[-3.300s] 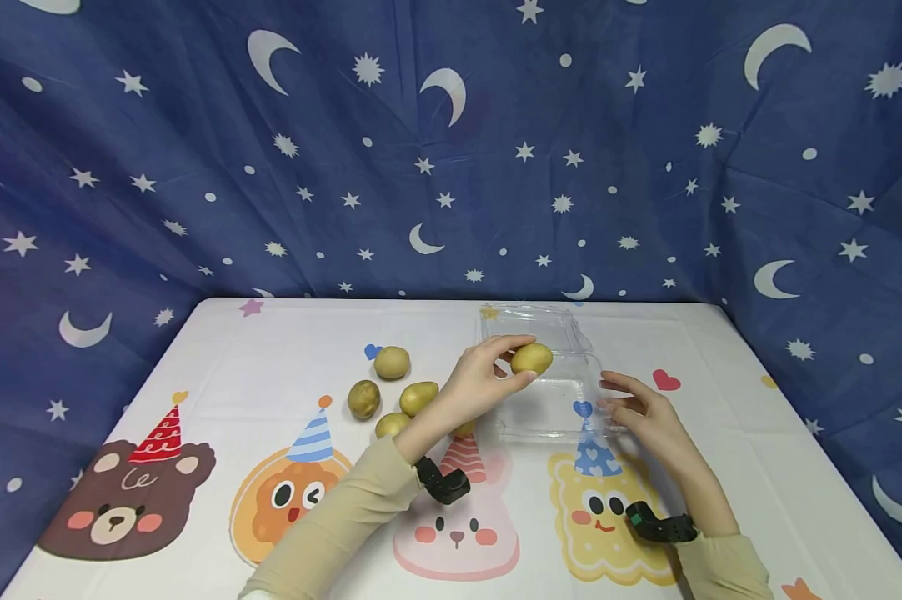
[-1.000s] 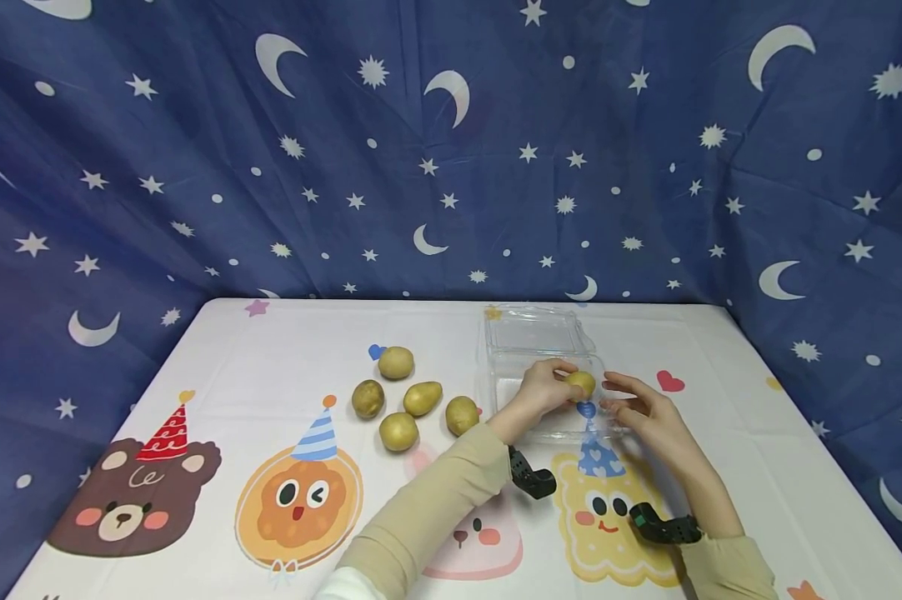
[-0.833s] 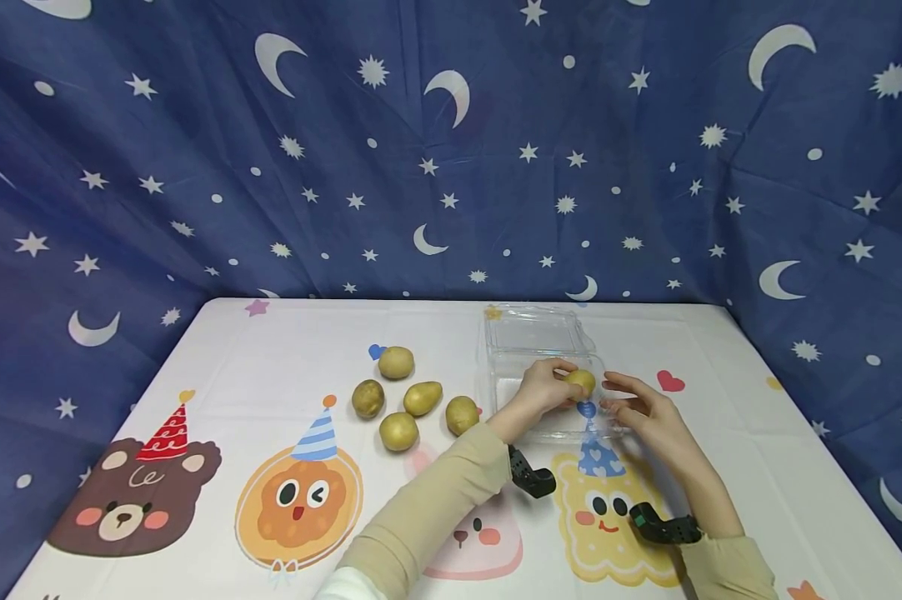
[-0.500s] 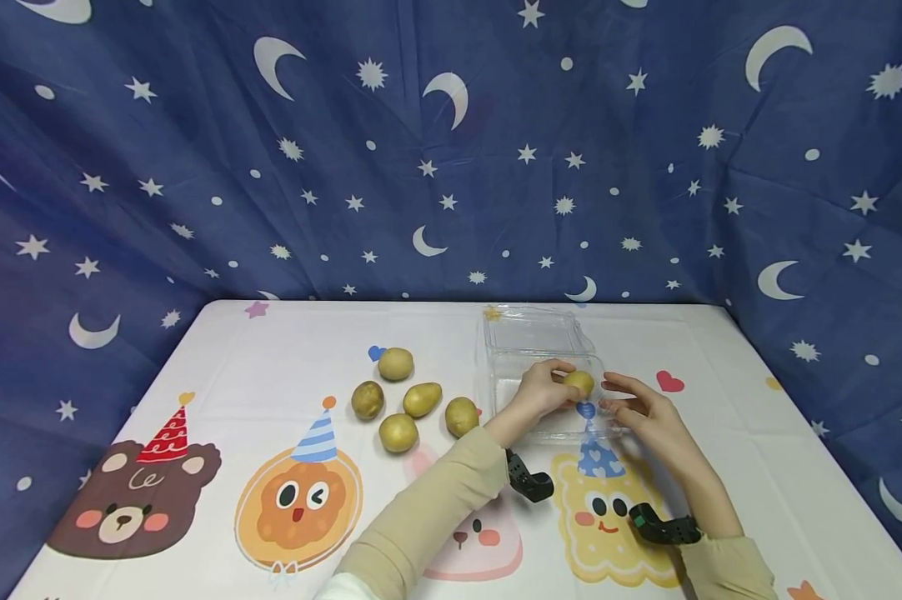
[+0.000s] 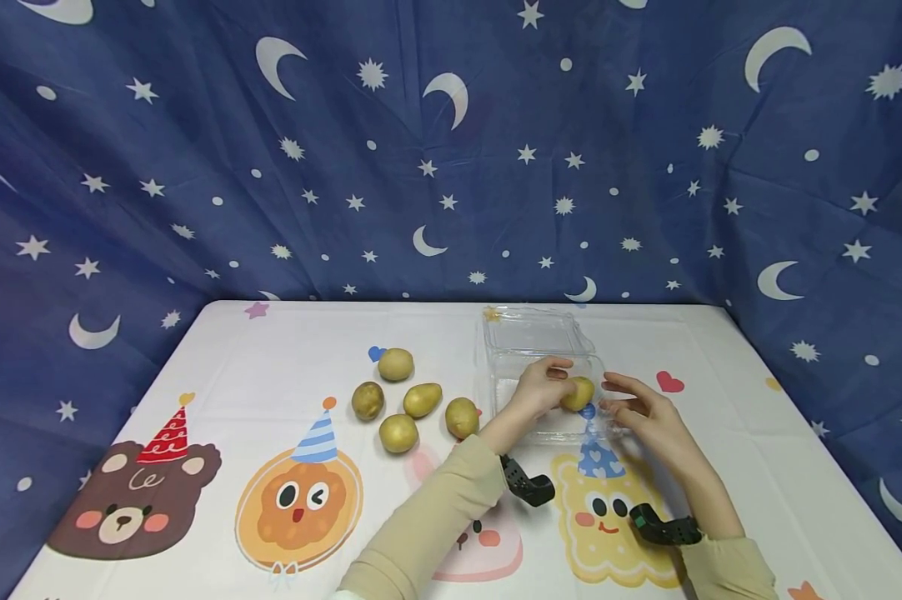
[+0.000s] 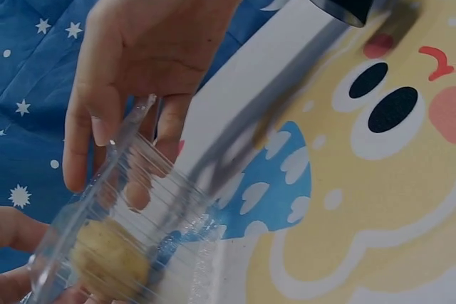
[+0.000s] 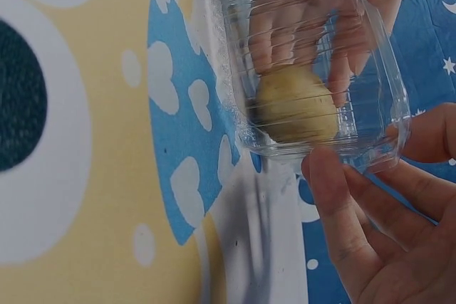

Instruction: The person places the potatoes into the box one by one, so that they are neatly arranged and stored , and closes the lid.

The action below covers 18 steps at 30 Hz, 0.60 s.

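Observation:
A yellow potato (image 5: 578, 394) lies in the right end of a clear plastic container (image 5: 507, 400), whose hinged lid (image 5: 529, 332) is spread back. My left hand (image 5: 541, 389) reaches into the container from the left, its fingers loosened beside the potato. In the right wrist view those fingertips come up against or very near the potato (image 7: 296, 105); contact is hard to tell. At the container's right wall, my right hand (image 5: 644, 410) holds the rim between thumb and fingers. The left wrist view shows the right hand (image 6: 153, 55) with the rim between its thumb and fingers.
Several loose potatoes lie left of the container, among them a darker one (image 5: 368, 401) and one near the container (image 5: 462, 417). The white tablecloth (image 5: 286, 350) carries printed cartoon faces. A blue star-patterned curtain (image 5: 488, 225) hangs behind the table.
My left hand has carried the potato rightward into the container and lowered it to the right end. Since half a second ago its fingers have loosened around the potato. The right hand stays put.

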### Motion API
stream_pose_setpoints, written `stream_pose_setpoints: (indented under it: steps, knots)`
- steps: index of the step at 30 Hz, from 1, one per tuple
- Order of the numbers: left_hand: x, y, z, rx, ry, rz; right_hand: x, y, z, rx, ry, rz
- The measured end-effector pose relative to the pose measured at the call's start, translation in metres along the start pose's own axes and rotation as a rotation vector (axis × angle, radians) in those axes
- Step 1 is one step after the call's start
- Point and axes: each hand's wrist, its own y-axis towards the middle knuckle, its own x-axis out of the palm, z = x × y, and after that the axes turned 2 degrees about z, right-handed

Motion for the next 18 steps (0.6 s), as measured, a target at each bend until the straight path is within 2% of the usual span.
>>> stream_pose_setpoints:
  steps: [5, 13, 18]
  knots:
    - [-0.0015, -0.0018, 0.0012, -0.007, -0.047, -0.004, 0.0002, 0.0003, -0.0003, 0.007, 0.007, -0.005]
    - [-0.0011, 0.0, 0.0019, 0.018, 0.0, 0.02, 0.0004, 0.0009, 0.002, -0.002, 0.013, 0.0]
    - [-0.002, 0.0023, 0.0036, -0.007, 0.017, 0.0, 0.0007, 0.0009, 0.0027, -0.006, 0.018, -0.004]
